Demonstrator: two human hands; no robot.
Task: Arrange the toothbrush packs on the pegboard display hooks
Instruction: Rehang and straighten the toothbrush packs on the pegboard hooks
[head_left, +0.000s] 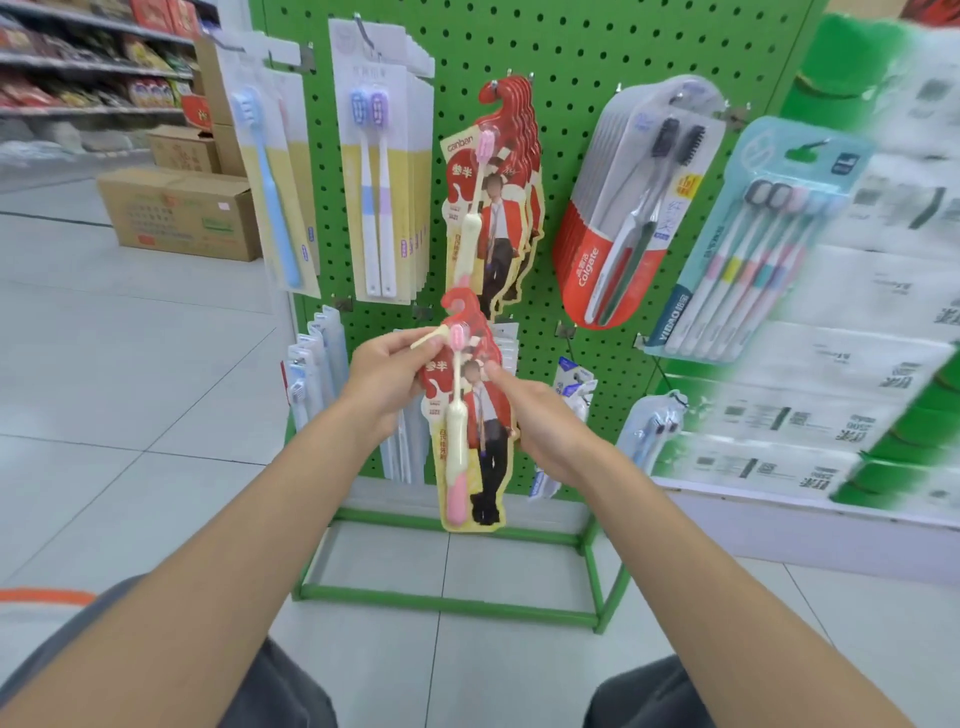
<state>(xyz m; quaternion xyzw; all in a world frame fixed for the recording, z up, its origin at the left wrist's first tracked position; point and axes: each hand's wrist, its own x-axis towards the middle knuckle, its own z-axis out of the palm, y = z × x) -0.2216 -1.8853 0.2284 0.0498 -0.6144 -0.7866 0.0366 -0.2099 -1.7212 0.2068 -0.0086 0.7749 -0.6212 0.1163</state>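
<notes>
I'm about to hang the red toothbrush pack (470, 415) at centre frame, left hand (387, 376) gripping its top, right hand (545, 423) apparently pinching its edge; next its hole must slide onto the hook (510, 74) holding matching packs (501, 208) above.

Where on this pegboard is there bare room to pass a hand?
Bare pegboard runs along the top, above the hung red packs and Colgate packs, with a narrow strip between those two. The lower row behind the left hand, right hand and held red pack is crowded.
</notes>
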